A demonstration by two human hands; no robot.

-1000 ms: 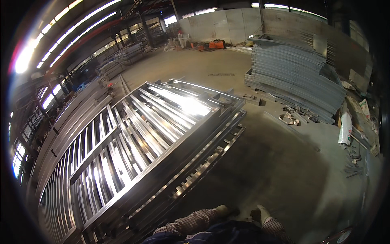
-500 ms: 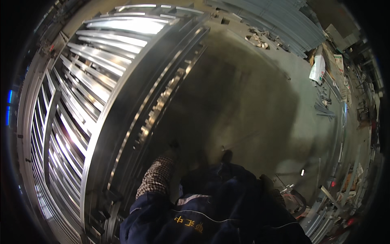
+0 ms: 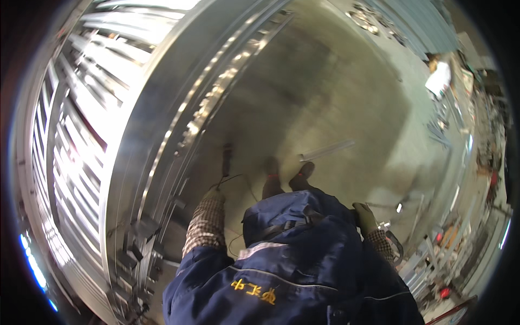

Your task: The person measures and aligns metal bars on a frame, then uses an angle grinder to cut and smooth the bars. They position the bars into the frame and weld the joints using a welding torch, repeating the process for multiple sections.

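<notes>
My left hand (image 3: 215, 194), below a checked sleeve cover, hangs beside the metal stack with its fingers closed. Just beyond it is a dark elongated tool (image 3: 227, 160) with a thin black cord (image 3: 238, 175) looping from the hand end. The tool's exact kind is too blurred to name. On the other side, my right hand (image 3: 366, 217), in an olive-green glove, hangs low by my hip. A thin dark rod and some bright metal pieces (image 3: 383, 225) appear near it. Its fingers are partly hidden, and whether they hold anything is unclear.
A large rack of shiny metal profiles (image 3: 130, 127) fills the left side. On the grey floor (image 3: 346, 108), a metal strip (image 3: 327, 150) lies ahead of my shoes (image 3: 301, 174). Bundled metal (image 3: 414, 27) lies at the far right, near a white bag (image 3: 439, 79). Clutter lines the right edge.
The whole view has shifted, with the rack moving up and left. The dark tool and its cord now show plainly beyond my left hand. My right glove and both shoes show more clearly.
</notes>
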